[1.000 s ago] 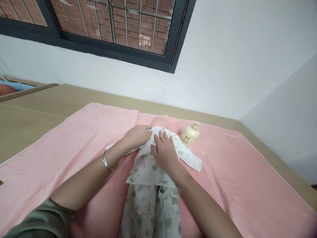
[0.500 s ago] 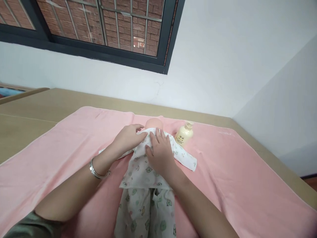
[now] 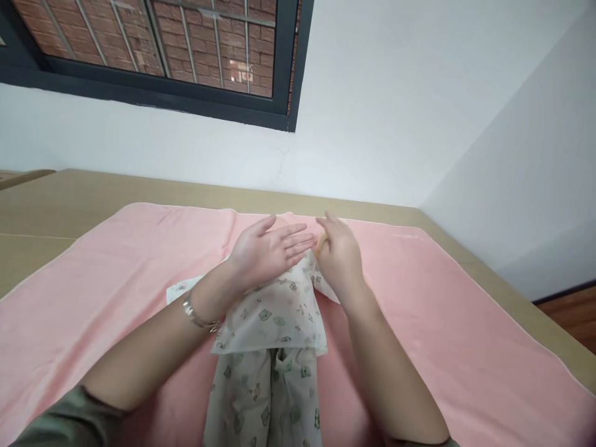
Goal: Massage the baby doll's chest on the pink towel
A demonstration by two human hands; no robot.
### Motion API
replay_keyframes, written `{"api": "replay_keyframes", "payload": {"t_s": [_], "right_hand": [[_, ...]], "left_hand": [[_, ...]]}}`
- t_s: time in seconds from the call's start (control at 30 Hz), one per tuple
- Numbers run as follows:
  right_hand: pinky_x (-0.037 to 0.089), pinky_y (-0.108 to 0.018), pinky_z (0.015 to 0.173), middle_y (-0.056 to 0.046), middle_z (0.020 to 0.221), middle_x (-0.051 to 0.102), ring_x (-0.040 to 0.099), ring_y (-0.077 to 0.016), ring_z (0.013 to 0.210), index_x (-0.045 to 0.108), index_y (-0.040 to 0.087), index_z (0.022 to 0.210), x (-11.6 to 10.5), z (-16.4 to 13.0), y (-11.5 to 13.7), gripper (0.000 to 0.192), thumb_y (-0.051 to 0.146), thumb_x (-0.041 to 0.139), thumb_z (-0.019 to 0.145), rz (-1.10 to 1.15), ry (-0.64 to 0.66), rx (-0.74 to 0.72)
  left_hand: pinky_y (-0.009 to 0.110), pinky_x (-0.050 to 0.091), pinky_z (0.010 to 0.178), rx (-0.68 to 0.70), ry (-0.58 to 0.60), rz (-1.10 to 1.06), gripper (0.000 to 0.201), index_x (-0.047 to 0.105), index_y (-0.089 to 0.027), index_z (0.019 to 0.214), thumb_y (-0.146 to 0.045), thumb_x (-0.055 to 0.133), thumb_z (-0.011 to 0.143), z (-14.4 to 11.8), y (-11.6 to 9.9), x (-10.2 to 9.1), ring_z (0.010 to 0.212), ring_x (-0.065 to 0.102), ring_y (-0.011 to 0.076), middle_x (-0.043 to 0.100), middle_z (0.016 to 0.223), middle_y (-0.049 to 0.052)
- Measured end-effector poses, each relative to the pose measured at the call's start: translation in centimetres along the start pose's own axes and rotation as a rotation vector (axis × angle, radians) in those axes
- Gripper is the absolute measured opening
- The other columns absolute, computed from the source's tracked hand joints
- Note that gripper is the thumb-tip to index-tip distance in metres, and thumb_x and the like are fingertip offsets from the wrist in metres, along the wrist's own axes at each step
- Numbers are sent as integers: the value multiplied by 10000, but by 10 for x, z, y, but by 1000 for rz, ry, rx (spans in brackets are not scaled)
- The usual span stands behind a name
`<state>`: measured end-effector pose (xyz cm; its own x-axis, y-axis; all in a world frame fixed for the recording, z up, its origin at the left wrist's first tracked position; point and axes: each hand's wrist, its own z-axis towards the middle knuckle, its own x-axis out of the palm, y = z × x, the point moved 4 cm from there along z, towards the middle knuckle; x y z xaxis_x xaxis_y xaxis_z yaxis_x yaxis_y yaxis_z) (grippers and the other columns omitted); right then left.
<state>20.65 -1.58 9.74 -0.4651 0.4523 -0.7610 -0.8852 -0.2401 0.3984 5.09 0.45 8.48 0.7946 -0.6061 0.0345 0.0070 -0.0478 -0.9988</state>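
Observation:
A doll in a white printed top and matching trousers lies on its back on a pink towel. My left hand hovers over the doll's chest and head, palm up and fingers spread, holding nothing; a silver bracelet sits on that wrist. My right hand covers the pale yellow lotion bottle just right of the doll's shoulder, with only a sliver of the bottle showing. The doll's head is hidden behind my hands.
The towel lies on a light wooden surface set against a white wall, below a dark-framed barred window. A second wall closes the right side, with wooden floor beyond the surface's right edge.
Both hands left the doll's collar. My left hand lifted and turned palm up, and my right hand moved right onto the lotion bottle. The view shifted to the right.

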Motion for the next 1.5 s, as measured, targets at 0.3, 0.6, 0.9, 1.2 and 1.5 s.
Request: {"api": "replay_keyframes", "payload": {"t_s": [0.3, 0.6, 0.9, 1.2, 1.5], "right_hand": [[215, -535, 1303, -250, 1677, 305, 214, -292, 1601, 284, -47, 1597, 26, 20, -41, 736, 24, 335, 866, -88, 146, 49], [338, -511, 1235, -247, 1514, 551, 450, -327, 1469, 484, -12, 1491, 20, 18, -27, 600, 45, 347, 910, -275, 78, 31], [350, -506, 1230, -260, 1597, 433, 338, -338, 1537, 482, 7, 1492, 30, 13, -34, 575, 125, 351, 945, -305, 51, 94], [458, -527, 1103, -289, 1518, 488, 426, -386, 1453, 388, 14, 1554, 26, 11, -17, 648, 131, 370, 918, -422, 46, 106], [421, -490, 1155, -237, 1571, 473, 444, -328, 1473, 377, 72, 1578, 19, 9, -17, 610, 245, 194, 1022, -173, -29, 273]], "left_hand": [[452, 494, 1150, -57, -113, -465, 948, 159, -34, 1630, -629, 62, 898, 82, -3, 13, 1510, 434, 252, 436, 1606, 227], [548, 473, 1143, -71, -47, -704, 821, 193, -121, 1627, -576, 123, 948, 77, -5, 23, 1445, 502, 303, 510, 1519, 218], [396, 522, 1116, -198, -64, -933, 765, 330, -76, 1595, -520, 356, 973, 0, 3, 14, 1417, 559, 282, 551, 1519, 236], [385, 546, 1084, -141, -275, -1128, 641, 418, -73, 1552, -343, 473, 974, -32, -11, -19, 1372, 603, 295, 599, 1470, 245], [414, 573, 1054, -80, -286, -1185, 666, 403, -97, 1564, -320, 502, 945, -48, -24, -21, 1326, 639, 329, 618, 1446, 249]]}}
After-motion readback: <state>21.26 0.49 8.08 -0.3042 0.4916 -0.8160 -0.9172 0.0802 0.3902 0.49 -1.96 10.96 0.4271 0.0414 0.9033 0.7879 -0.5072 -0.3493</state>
